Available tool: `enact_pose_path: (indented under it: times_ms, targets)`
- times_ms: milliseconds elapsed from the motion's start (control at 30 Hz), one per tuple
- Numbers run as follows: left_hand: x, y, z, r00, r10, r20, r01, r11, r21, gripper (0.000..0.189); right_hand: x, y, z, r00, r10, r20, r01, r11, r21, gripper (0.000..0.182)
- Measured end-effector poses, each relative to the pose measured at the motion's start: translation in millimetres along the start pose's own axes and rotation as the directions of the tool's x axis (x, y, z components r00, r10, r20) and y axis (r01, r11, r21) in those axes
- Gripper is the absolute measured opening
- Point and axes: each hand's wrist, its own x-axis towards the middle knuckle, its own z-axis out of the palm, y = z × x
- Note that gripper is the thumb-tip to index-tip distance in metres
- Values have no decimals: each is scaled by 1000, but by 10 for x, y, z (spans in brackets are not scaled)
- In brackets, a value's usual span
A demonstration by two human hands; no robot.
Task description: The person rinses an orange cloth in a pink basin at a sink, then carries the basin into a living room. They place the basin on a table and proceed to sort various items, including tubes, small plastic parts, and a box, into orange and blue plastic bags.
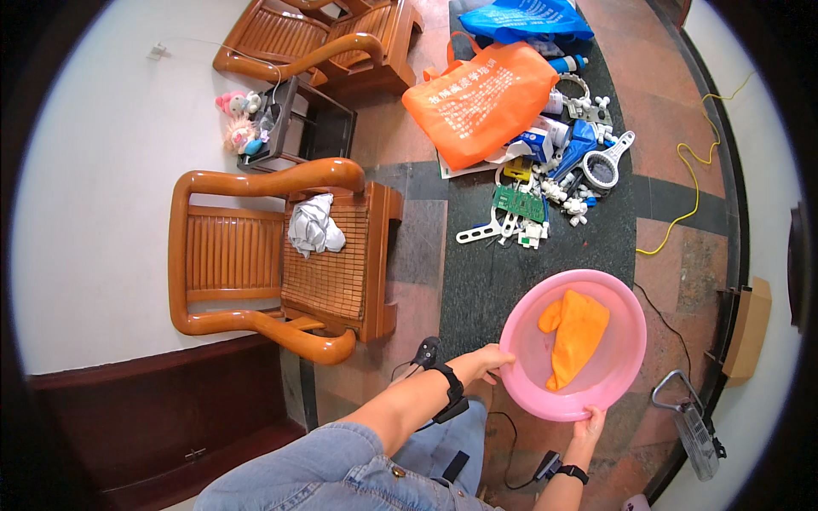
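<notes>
A pink plastic basin (632, 326) is held up in front of me by its rim. My left hand (497, 362) grips the rim on the left side, thumb on top and fingers beneath. At the lower right of the basin, my right hand (592, 423) is closed on the rim. An orange cloth (578, 338) lies folded and crumpled on the bottom of the basin; I cannot tell whether there is water with it. Both wrists wear black straps with small devices.
A dark speckled stone surface (476, 290) bears an orange bag (479, 102), a blue bag (527, 19), a green circuit board (521, 203) and many white plastic fittings. A wooden armchair (326, 274) holds a white cloth (314, 225). A yellow cable (693, 185) crosses the tiled floor.
</notes>
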Motion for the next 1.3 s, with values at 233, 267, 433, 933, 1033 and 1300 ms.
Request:
enact_pose_path:
  times_ms: [233, 267, 433, 933, 1033, 1300]
  targets:
    - [-360, -144, -210, 999, -34, -22, 37, 987, 155, 64, -235, 7, 160, 998, -38, -54, 32, 994, -108, 79]
    - [-424, -215, -296, 999, -30, -17, 32, 986, 166, 60, -383, -21, 180, 993, -23, -113, 5, 987, -160, 83]
    - [-701, -577, -1097, 996, 76, -40, -59, 946, 318, 42, -911, 209, 6, 913, -69, -402, -76, 939, -334, 105]
    - [-2003, -2320, -4801, 882, 251, -399, -188, 964, 189, 23, -2352, 2781, 2675, 772, 611, -176, -284, 85, -955, 43]
    - [-2401, -2920, -5253, 888, 52, -456, -256, 881, -397, 31, -2262, 3221, 3774, 753, 652, -94, -70, -63, -996, 45]
    - [-3113, -3203, -5182, 851, -7, -525, -387, 666, -637, 38, -1298, 3573, 6523, 699, 572, 429, 568, -78, -820, 38]
